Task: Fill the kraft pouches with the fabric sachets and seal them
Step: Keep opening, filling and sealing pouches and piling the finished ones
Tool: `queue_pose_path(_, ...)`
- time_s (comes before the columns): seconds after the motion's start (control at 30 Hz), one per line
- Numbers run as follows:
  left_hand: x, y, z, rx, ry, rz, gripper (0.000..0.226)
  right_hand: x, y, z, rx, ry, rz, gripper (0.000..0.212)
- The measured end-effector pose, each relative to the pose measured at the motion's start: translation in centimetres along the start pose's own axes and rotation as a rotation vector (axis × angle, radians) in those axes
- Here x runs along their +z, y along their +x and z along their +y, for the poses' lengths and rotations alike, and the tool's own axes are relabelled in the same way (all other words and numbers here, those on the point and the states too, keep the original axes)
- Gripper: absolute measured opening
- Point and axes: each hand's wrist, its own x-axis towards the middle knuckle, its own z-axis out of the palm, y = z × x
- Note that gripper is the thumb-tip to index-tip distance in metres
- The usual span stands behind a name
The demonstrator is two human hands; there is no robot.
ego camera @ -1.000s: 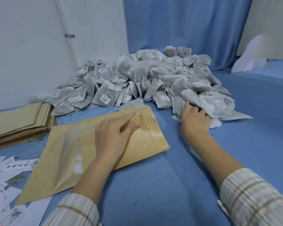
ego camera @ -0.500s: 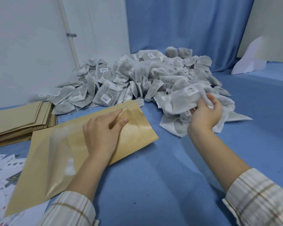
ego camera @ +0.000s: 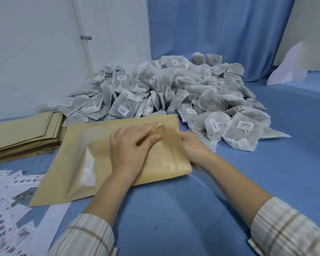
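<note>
Flat on blue cloth, left hand presses smooth kraft pouch.

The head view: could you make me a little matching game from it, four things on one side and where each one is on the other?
Things:
1. kraft pouch
2. pile of fabric sachets
3. stack of flat pouches
4. printed paper slips

Places:
A. bottom left corner
B. at the back, against the wall and curtain
C. under the left hand, its right end at the right hand
D. left edge, beside the sachets

Pairs: 1-C, 2-B, 3-D, 4-A
</note>
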Motion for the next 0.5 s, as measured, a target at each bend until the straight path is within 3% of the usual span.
queue_pose_path(0.1, 0.2, -0.2, 0.0, 0.074, -0.034, -0.052, 0.027, -0.6, -0.1, 0.5, 0.103, -0.271, -0.27, 0.017)
queue_pose_path(0.17, 0.3, -0.2, 0.0, 0.089, -0.031, -0.09, 0.028, -0.9, -0.1, 0.6, 0.065, -0.411, -0.32, 0.023)
queue_pose_path(0.23, 0.2, 0.0, -0.4, 0.067, -0.001, -0.087, 0.028, -1.1, 0.2, 0.5, -0.079, -0.351, -0.189, 0.022)
queue_pose_path(0.3, -0.1, 0.2, -0.9, 0.02, 0.035, -0.064, 0.027, -2.1, 0.6, 0.9, -0.209, -0.393, 0.153, 0.022)
queue_pose_path(0.33, -0.2, 0.3, -1.1, 0.0, 0.044, -0.051, 0.027, -2.9, 1.0, 1.4, -0.22, -0.529, 0.304, 0.017)
queue_pose_path(0.37, -0.3, 0.3, -1.1, -0.016, 0.047, -0.04, 0.027, -3.6, 1.2, 1.9, -0.169, -0.737, 0.37, 0.025)
queue_pose_path(0.43, -0.4, 0.5, -1.1, -0.044, 0.051, -0.033, 0.027, -4.8, 1.4, 3.2, 0.052, -1.102, 0.244, 0.053)
queue_pose_path(0.5, -0.3, 0.5, -1.0, -0.054, 0.053, -0.04, 0.028, -5.3, 1.4, 3.9, 0.142, -1.194, 0.179, 0.052)
